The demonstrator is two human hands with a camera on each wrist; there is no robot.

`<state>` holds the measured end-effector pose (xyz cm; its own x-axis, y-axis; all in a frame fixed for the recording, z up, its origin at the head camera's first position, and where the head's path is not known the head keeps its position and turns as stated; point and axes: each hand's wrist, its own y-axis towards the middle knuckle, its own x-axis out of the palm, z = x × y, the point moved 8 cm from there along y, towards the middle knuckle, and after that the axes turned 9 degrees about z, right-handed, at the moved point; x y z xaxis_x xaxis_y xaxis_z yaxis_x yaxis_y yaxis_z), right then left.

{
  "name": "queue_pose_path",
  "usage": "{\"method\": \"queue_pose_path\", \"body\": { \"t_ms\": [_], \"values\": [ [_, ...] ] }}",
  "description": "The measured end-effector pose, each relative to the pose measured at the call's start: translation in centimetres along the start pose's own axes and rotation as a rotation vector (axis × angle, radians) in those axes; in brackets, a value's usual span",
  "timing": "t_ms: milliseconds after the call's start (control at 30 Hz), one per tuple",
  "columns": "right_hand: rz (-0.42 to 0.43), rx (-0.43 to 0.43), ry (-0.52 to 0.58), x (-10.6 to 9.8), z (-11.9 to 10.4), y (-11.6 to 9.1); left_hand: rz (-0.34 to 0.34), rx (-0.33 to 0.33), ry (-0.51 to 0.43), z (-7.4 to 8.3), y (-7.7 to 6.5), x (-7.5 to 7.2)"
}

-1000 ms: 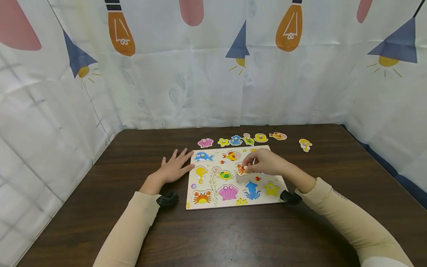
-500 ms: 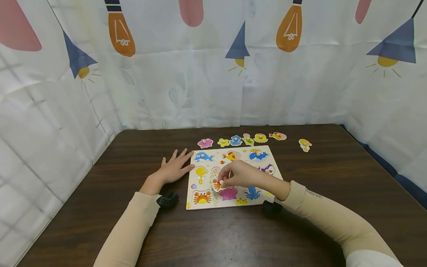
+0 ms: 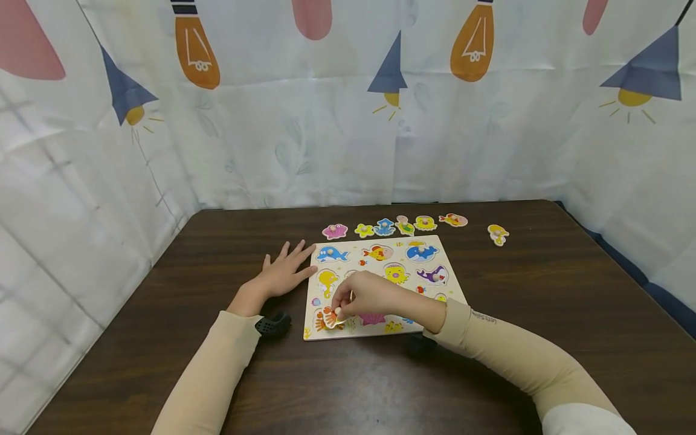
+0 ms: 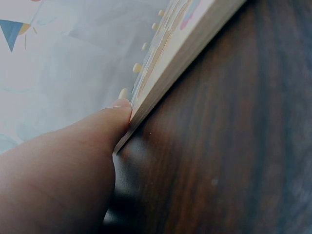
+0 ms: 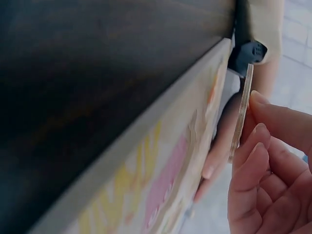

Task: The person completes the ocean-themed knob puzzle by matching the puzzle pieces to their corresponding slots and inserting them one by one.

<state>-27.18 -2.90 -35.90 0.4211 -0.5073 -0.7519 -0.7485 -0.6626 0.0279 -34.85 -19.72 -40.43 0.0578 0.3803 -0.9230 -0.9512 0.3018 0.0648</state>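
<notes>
My right hand (image 3: 370, 296) pinches the knob of a crab puzzle piece (image 3: 329, 318), held over the printed crab at the front left of the wooden puzzle board (image 3: 348, 336). In the right wrist view the crab piece (image 5: 242, 112) appears edge-on, apart from the board (image 5: 122, 151). My left hand (image 3: 280, 275) lies spread on the table, fingers straight, thumb and fingertips at the board's left edge. The left wrist view shows its thumb (image 4: 117, 119) touching the board's corner (image 4: 146, 105). A dolphin piece (image 3: 331, 254), a blue whale piece (image 3: 421, 252) and a purple whale piece (image 3: 433, 276) sit in the board.
Behind the board lie a pink shell piece (image 3: 334, 231), a yellow star piece (image 3: 364, 231), a blue squid piece (image 3: 384, 227) and several others in a row. A seahorse piece (image 3: 497, 234) lies apart to the right. A printed curtain (image 3: 348, 151) hangs behind the table.
My right hand has carried the crab piece from the board's middle leftward and toward the front, over the printed crab. The left hand has stayed in place.
</notes>
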Motion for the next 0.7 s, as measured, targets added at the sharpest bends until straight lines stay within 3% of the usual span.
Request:
{"method": "queue_pose_path", "body": {
  "t_ms": [200,700],
  "values": [
    [-0.003,-0.028,-0.026,0.7,-0.5,0.3,-0.001,0.000,0.006,0.0,-0.1,0.0],
    [0.007,0.063,-0.038,1.8,-0.5,1.2,-0.008,-0.004,0.012,-0.1,0.0,0.0]
  ]
}}
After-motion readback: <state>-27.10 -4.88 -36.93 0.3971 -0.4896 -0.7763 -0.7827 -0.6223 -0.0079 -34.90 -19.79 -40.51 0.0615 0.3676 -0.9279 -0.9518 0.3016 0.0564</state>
